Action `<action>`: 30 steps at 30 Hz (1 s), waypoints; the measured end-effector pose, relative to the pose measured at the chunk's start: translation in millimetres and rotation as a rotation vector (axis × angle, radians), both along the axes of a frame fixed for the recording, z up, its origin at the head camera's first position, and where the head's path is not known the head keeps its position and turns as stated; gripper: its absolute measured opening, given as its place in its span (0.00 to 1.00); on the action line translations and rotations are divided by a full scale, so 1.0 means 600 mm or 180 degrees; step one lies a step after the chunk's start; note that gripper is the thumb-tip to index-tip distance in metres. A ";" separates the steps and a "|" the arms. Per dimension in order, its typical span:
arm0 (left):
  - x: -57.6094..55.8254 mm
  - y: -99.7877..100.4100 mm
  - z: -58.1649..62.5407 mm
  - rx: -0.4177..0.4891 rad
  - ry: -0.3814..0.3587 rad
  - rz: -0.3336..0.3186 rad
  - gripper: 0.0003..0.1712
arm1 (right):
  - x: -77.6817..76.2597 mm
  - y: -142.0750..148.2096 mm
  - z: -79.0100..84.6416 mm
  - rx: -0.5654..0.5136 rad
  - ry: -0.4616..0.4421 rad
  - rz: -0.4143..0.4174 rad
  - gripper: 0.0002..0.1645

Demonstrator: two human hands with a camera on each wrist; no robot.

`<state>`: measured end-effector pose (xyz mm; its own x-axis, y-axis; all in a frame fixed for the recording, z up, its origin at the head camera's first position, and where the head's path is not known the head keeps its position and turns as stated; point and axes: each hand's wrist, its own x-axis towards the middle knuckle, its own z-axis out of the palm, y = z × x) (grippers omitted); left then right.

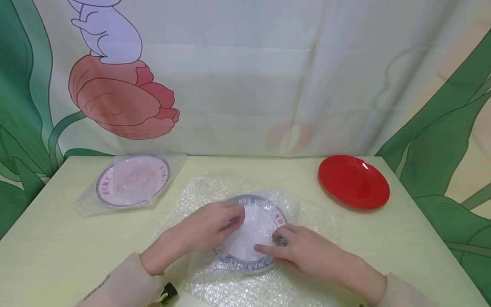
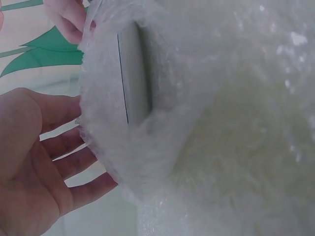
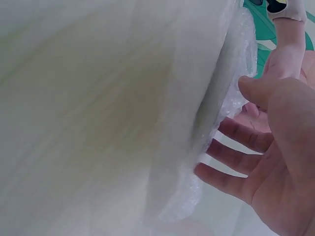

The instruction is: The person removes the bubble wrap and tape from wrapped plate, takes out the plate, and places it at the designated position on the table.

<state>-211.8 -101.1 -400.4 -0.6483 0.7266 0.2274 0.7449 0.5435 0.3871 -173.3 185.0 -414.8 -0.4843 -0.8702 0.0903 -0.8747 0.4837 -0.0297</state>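
Observation:
A round plate (image 1: pixel 249 263) with a blue patterned rim and red characters lies in the middle of the table, covered by clear bubble wrap (image 1: pixel 249 290). My left hand (image 1: pixel 212 224) is over the plate's left side. In the left wrist view its fingertips (image 2: pixel 101 184) touch the wrap, and the plate's pale side (image 2: pixel 135 73) shows through. Over the lower right rim is my right hand (image 1: pixel 303 251), index finger stretched across the plate. The right wrist view shows its spread fingers (image 3: pixel 236 160) at the wrap's edge (image 3: pixel 179 204).
At the back left lies another plate (image 1: pixel 132 181) in clear wrap. A glossy red plate (image 1: pixel 353 183) sits at the back right. The pale yellow-green table (image 1: pixel 46 251) meets a hanging printed cloth (image 1: pixel 238 85) at its far edge.

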 end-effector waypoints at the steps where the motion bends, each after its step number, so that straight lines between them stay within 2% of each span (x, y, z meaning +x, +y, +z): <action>1: 0.000 0.000 0.000 0.0003 0.0025 0.0008 0.05 | 0.001 -0.001 0.001 0.0051 0.0030 -0.0001 0.37; 5: -0.001 0.002 0.000 0.0025 0.0038 0.0066 0.04 | 0.004 -0.005 0.004 0.0205 0.0140 0.0017 0.39; 13: 0.000 0.008 0.000 -0.0001 0.0000 0.0139 0.03 | 0.009 -0.015 0.011 0.0346 0.0244 0.0024 0.36; 22: 0.005 0.017 0.000 -0.0035 -0.0108 0.0347 0.04 | 0.012 -0.027 0.012 0.0551 0.0353 -0.0022 0.33; 26: 0.004 0.016 0.001 -0.0041 -0.0100 0.0277 0.03 | 0.012 -0.028 0.011 0.0584 0.0392 -0.0044 0.32; 30: 0.004 0.010 0.005 -0.0149 -0.0072 0.0044 0.06 | 0.010 -0.028 0.009 0.0591 0.0335 -0.0062 0.32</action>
<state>-209.2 -95.1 -397.7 -0.6630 0.7270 0.1786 0.7284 0.5716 0.3777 -167.2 168.5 -409.1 -0.4975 -0.8672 -0.0196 -0.8587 0.4892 0.1525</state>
